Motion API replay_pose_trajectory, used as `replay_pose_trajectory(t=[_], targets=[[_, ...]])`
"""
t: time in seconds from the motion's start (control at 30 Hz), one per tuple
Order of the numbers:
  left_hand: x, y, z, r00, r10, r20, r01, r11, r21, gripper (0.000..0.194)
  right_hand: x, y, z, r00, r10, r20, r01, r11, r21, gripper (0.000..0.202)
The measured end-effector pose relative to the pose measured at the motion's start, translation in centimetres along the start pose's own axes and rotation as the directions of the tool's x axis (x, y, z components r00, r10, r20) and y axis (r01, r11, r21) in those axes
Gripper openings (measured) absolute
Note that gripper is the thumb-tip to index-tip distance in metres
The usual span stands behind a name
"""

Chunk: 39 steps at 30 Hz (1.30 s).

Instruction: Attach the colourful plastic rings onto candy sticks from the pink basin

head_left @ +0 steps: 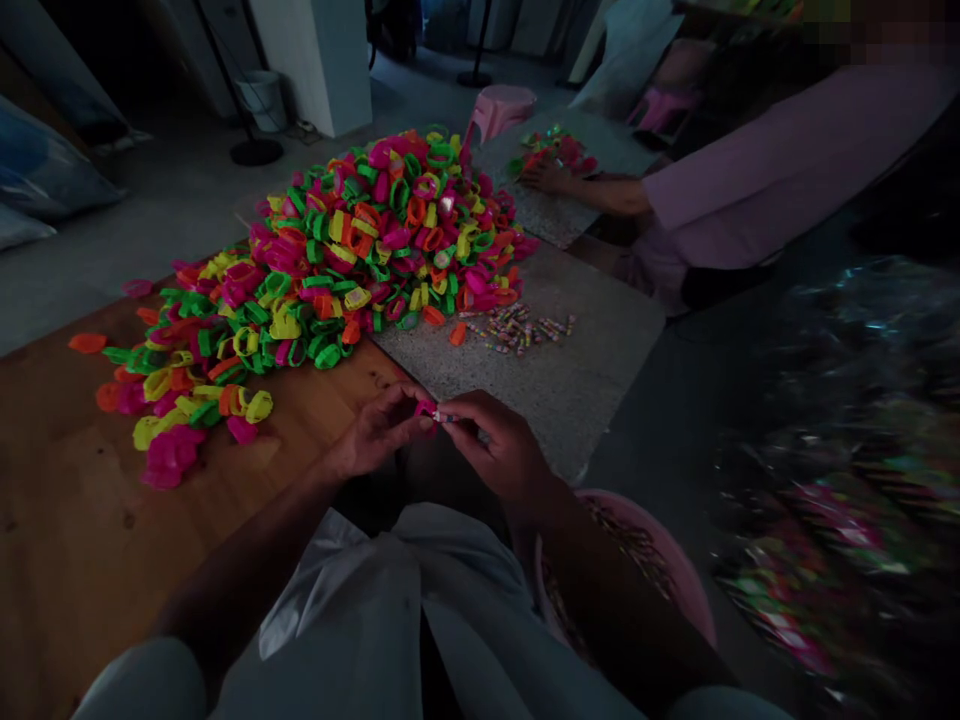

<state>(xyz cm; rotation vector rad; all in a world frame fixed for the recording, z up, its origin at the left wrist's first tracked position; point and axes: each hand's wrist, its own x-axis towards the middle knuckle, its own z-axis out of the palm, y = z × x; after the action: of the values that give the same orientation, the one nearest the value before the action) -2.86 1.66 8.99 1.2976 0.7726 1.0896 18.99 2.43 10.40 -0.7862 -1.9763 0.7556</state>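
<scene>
Above my lap, close to the table edge, my left hand (pixel 382 430) pinches a small pink plastic ring-shaped piece (pixel 425 408). My right hand (pixel 499 440) grips a thin printed roll (pixel 448 417), like a wrapped candy roll, between thumb and fingers. One end of the roll meets the pink piece; whether it is inside cannot be made out. Beyond both hands rises a big heap of pink, green, yellow and orange plastic pieces (pixel 360 250). Several similar printed rolls (pixel 517 328) lie loose on the grey tabletop (pixel 592 370).
A wooden tabletop (pixel 67 520) is at left. A pink tub (pixel 694 600) of rolls stands by my right arm. At right are clear bags (pixel 840 540) of colourful pieces. Across the table, a co-worker's hand (pixel 551 178) touches a smaller pile near a pink stool (pixel 502 108).
</scene>
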Motion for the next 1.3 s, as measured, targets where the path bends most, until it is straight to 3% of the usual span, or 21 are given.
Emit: replay_pose_trajectory(t=[0.23, 0.5, 0.77, 0.9, 1.1, 1.3], targets=[[-0.1, 0.7, 0.1, 0.997, -0.042, 0.063, 0.037, 0.997, 0.072, 0.035, -0.2, 0.0, -0.5, 0.997, -0.052, -0.063, 0.053, 0.998, 0.017, 0.024], [-0.2, 1.2, 0.4, 0.99, -0.075, 0.118, 0.055, 0.985, 0.165, 0.036, -0.5, 0.7, -0.9, 0.997, -0.072, 0.014, 0.073, 0.997, -0.036, 0.026], [-0.5, 1.3, 1.2, 0.992, -0.128, -0.01, 0.126, 0.956, 0.263, 0.037, -0.9, 0.7, -0.7, 0.987, -0.147, 0.065, 0.156, 0.973, -0.172, 0.035], [-0.8, 1.4, 1.5, 0.996, -0.084, -0.01, 0.083, 0.939, 0.335, 0.033, -1.3, 0.7, -0.6, 0.988, -0.138, 0.066, 0.145, 0.982, -0.118, 0.031], [-0.7, 0.8, 1.7, 0.998, 0.052, -0.021, -0.034, 0.863, 0.504, 0.022, -2.0, 1.1, -0.9, 0.994, 0.066, 0.086, -0.056, 0.991, -0.121, 0.021], [-0.5, -1.1, 1.9, 0.974, 0.226, 0.028, -0.186, 0.718, 0.671, 0.015, -2.8, 2.1, -0.4, 0.996, 0.067, 0.062, -0.054, 0.978, -0.203, 0.021]])
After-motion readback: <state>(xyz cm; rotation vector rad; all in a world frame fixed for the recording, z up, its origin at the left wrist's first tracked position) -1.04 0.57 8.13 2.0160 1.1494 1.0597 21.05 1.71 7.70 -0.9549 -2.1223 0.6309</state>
